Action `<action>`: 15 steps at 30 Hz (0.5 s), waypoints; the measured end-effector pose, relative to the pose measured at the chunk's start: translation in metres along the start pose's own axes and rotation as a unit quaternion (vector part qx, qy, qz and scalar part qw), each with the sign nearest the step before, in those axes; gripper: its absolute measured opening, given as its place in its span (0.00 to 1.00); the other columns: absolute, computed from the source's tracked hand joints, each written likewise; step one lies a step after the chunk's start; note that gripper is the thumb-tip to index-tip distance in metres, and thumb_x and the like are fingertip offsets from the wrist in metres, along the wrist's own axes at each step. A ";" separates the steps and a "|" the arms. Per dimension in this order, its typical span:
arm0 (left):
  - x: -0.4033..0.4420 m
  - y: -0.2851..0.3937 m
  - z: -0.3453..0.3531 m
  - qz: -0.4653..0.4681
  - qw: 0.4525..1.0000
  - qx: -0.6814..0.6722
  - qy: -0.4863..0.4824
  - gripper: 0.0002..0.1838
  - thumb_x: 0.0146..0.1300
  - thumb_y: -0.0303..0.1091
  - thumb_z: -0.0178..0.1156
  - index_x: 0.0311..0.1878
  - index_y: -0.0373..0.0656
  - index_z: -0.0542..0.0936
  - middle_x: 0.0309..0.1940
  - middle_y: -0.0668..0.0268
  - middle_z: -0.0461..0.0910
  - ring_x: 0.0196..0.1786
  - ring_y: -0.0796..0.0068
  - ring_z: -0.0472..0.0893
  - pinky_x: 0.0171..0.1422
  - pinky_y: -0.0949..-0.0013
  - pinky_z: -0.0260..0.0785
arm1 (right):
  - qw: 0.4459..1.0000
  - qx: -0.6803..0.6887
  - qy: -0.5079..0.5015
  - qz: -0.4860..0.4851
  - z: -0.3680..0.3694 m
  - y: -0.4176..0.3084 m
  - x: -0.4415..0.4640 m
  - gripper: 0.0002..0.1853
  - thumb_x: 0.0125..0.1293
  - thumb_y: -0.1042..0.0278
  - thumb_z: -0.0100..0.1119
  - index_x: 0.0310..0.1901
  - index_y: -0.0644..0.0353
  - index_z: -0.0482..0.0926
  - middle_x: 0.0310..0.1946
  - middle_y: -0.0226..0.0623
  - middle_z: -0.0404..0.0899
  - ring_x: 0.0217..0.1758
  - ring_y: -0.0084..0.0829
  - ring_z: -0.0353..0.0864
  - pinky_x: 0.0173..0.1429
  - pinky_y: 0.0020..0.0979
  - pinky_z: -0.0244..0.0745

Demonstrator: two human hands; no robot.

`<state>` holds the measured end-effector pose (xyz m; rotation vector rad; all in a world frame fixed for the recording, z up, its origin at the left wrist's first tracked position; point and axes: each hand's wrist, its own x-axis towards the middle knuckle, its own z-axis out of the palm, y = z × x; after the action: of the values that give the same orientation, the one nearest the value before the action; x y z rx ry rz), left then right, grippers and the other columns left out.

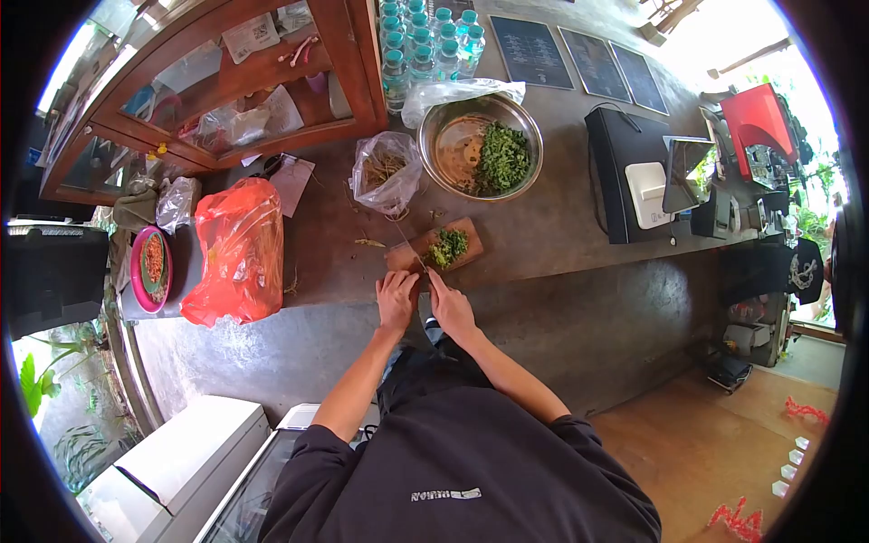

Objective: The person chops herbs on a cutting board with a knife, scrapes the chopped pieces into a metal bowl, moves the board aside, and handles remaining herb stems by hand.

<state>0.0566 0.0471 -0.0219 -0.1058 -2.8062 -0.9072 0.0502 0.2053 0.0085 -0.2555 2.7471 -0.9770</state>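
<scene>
A small wooden cutting board (pixel 469 237) lies near the counter's front edge with a pile of chopped greens (pixel 446 246) on it. My right hand (pixel 451 306) is closed around the handle of a knife (pixel 412 242), whose thin blade points away from me over the board's left part. At the board's near left corner, my left hand (pixel 396 297) has its fingers curled close beside the knife. Whatever lies under those fingers is too small to make out. Behind the board stands a steel bowl (pixel 436 181) with a heap of chopped greens (pixel 503 158) in its right side.
Left of the bowl sits a clear plastic bag (pixel 387 167) of stems. An orange plastic bag (pixel 237 249) and a pink bowl (pixel 138 271) are further left. Capped bottles (pixel 421 59) stand behind, near a wooden cabinet (pixel 367 72). A black box (pixel 615 181) and tablet (pixel 685 172) are at the right.
</scene>
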 end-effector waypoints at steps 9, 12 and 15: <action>0.000 0.006 -0.002 -0.007 1.000 0.013 0.010 0.13 0.62 0.31 0.70 0.50 0.48 0.88 0.45 0.70 0.85 0.52 0.64 0.81 0.55 0.54 0.67 | 0.999 0.003 0.035 -0.029 0.017 0.013 -0.002 0.25 0.80 0.61 0.51 0.75 0.49 0.69 0.27 0.58 0.84 0.29 0.61 0.85 0.35 0.59 0.80; -0.001 0.004 -0.001 0.013 1.000 0.020 0.017 0.12 0.62 0.31 0.70 0.50 0.49 0.88 0.45 0.70 0.85 0.52 0.65 0.81 0.55 0.55 0.67 | 1.000 0.013 -0.004 0.000 0.003 0.005 0.002 0.25 0.79 0.61 0.51 0.75 0.49 0.68 0.28 0.59 0.84 0.30 0.61 0.85 0.35 0.59 0.80; -0.001 -0.002 0.003 0.003 1.000 0.025 0.013 0.12 0.62 0.31 0.70 0.50 0.49 0.88 0.47 0.71 0.84 0.53 0.65 0.81 0.55 0.54 0.68 | 0.999 0.015 -0.033 0.024 -0.007 0.000 -0.005 0.26 0.78 0.65 0.52 0.75 0.49 0.68 0.31 0.60 0.85 0.34 0.63 0.85 0.40 0.61 0.79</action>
<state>0.0572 0.0475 -0.0260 -0.0954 -2.7996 -0.8311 0.0537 0.2104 0.0142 -0.2105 2.6649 -0.9793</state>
